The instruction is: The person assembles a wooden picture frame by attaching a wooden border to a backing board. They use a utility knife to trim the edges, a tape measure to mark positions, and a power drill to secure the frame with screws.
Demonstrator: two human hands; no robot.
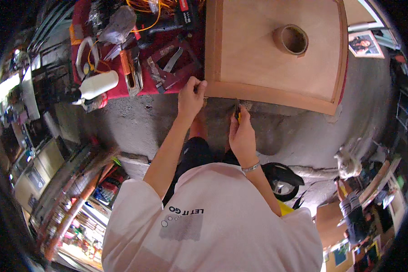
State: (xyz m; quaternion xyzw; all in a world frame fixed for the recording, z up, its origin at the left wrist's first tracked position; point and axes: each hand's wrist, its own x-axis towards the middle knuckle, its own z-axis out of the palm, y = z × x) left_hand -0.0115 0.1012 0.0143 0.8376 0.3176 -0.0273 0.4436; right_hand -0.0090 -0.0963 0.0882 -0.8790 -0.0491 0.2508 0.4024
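Your right hand (243, 133) is closed round a small yellow-and-black tool (238, 112), its dark tip pointing up toward the near edge of a light-brown board (258, 54); whether tip and edge make contact cannot be determined. Your left hand (192, 97) has its fingers curled in and its thumb forward, at the board's left edge by the near-left corner; you may be touching that edge, but this view does not settle it, nor whether anything sits within those fingers. The board lies flat in front of you, with brown strips bordering its left, near and right edges. A roll of brown tape (279, 40) rests upon it, toward the far right. To the left of the board, you have a desk covered in red cloth (122, 91), bearing a white bottle (99, 85) on its side near the front edge, an orange-handled tool (126, 61) just beside that bottle, a pale ring (82, 59) farther left, a clear plastic bag (120, 25) behind these, and a silvery blade-shaped piece (173, 60) nearer the board. Your right wrist carries a silvery band (250, 167). Grey floor (131, 118) shows below the desk, and another person (354, 217) appears at lower right, well apart from your hands.
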